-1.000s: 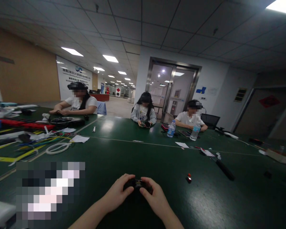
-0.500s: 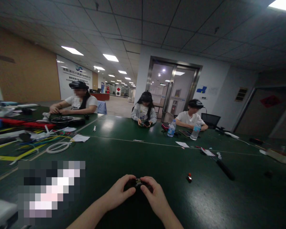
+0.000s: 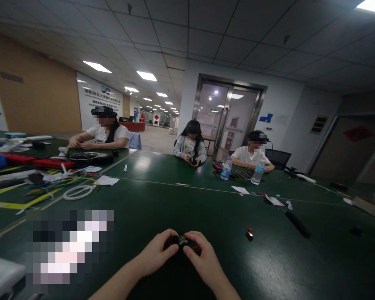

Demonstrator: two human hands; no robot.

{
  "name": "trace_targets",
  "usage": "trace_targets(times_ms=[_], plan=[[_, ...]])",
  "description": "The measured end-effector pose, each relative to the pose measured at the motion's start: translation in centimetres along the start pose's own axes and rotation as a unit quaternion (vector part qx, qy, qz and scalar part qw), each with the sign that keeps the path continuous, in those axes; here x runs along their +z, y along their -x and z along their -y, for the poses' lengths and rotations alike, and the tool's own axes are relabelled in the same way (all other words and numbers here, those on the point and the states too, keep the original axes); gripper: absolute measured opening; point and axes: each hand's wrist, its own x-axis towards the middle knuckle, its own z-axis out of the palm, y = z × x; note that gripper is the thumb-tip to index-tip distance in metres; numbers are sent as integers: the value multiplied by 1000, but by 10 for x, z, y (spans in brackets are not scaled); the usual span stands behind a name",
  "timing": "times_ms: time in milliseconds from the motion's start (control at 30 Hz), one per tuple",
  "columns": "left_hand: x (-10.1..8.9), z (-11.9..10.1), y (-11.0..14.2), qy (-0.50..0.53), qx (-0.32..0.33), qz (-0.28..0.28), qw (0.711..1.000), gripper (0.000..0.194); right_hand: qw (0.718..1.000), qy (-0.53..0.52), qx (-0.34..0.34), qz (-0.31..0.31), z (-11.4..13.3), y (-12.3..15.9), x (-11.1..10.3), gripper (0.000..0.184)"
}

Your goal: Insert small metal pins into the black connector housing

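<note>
Between my two hands, just above the green table [image 3: 137,225], is a small dark object with a yellowish, metallic-looking middle [image 3: 183,240]. Its kind is too small to make out. My left hand [image 3: 156,253] is closed on its left end, thumb below and fingers curled over the top. On the other end my right hand [image 3: 204,254] pinches in the same way. The fingers hide most of the object's sides. To the right of my hands lies a small red and silver piece [image 3: 249,234], apart from them.
A black-handled tool [image 3: 297,223] lies at right. Two water bottles [image 3: 226,168] stand farther back. A coiled white tube [image 3: 78,192], cables and a paper sheet [image 3: 107,180] spread at left, beyond a blurred-out patch [image 3: 70,250]. Three people [image 3: 191,143] sit across the table.
The whole view has shifted slightly. My hands keep hold of the small object, which looks tilted a little differently. The person in the middle has moved the dark thing in their hands slightly.
</note>
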Motion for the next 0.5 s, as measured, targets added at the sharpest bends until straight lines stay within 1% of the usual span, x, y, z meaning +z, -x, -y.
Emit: trace_targets(times_ms=[133, 267, 333, 400, 500], plan=[[-1, 2, 0, 6, 7, 7, 1000, 33, 1000, 3, -5, -4, 5, 1, -1, 26], [0, 2, 0, 31, 15, 11, 999, 32, 1000, 8, 10, -5, 9, 3, -3, 33], [1, 4, 0, 35, 15, 11, 999, 32, 1000, 11, 9, -3, 9, 3, -3, 33], [1, 6, -1, 35, 18, 12, 999, 34, 1000, 16, 2, 1, 7, 3, -2, 31], [2, 8, -2, 38, 30, 12, 999, 36, 999, 22, -26, -10, 5, 2, 0, 29]])
